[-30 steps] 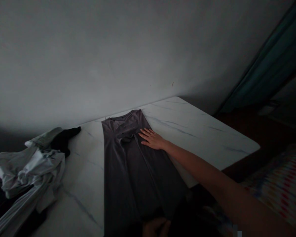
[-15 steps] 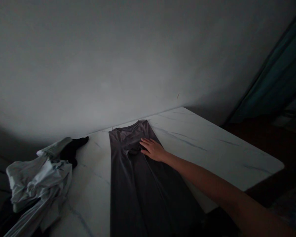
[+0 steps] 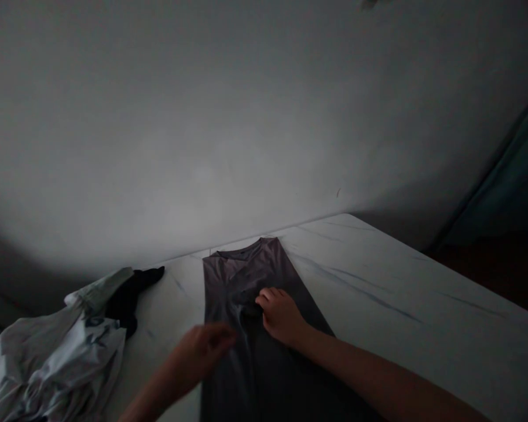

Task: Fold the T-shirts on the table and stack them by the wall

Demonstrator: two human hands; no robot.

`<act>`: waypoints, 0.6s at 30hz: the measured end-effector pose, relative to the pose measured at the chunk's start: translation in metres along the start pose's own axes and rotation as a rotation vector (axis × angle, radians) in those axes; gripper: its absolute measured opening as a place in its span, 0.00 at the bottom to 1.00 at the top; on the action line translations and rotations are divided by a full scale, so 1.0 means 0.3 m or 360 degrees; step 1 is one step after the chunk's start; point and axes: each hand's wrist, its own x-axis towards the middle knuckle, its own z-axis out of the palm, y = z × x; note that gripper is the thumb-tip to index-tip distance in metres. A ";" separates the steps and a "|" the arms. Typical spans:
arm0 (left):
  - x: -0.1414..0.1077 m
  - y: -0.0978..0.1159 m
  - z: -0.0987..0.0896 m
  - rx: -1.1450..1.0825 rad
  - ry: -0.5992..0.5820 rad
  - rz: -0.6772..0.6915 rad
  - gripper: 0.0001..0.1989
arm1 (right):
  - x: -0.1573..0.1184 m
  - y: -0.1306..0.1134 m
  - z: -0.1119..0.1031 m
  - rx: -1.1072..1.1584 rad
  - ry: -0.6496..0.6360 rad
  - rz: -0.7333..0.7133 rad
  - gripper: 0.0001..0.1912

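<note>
A dark grey sleeveless garment (image 3: 264, 264) lies spread on the white marbled table (image 3: 361, 275), its neckline towards the wall. My right hand (image 3: 280, 313) is on the upper part of the garment, fingers curled down at the cloth beside a raised fold; its fingertips are pressed to the fabric. My left hand (image 3: 206, 349) is over the garment's left edge, blurred by motion, its fingers bent towards the thumb. Whether it touches or holds any cloth cannot be made out.
A crumpled heap of light clothes (image 3: 66, 357) lies on the table's left side, with a black cloth (image 3: 129, 296) against it. A grey wall (image 3: 202, 129) stands behind the table. At the far right hangs a dark teal curtain (image 3: 501, 176).
My left hand has come into view from the lower left. The fingers of my right hand, flat and spread before, are now curled on the garment. The view has shifted slightly.
</note>
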 end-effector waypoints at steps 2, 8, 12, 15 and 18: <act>0.220 0.021 -0.034 0.0210 0.0047 0.0047 0.09 | 0.029 -0.013 -0.003 -0.0084 -0.0066 0.0025 0.13; 0.575 0.014 0.042 0.0398 0.0235 -0.0211 0.18 | 0.071 0.027 0.000 -0.0165 -0.0179 -0.0119 0.10; 0.606 -0.013 0.060 0.0176 0.0129 -0.0283 0.09 | 0.073 0.060 0.009 -0.0171 -0.0166 -0.0210 0.12; 0.621 -0.007 0.051 0.0053 0.0136 -0.0299 0.05 | 0.073 0.078 0.020 -0.0048 -0.0100 -0.0138 0.10; 0.636 0.007 0.041 -0.0106 0.0134 -0.0364 0.06 | 0.066 0.104 0.035 0.0334 0.0112 0.0067 0.12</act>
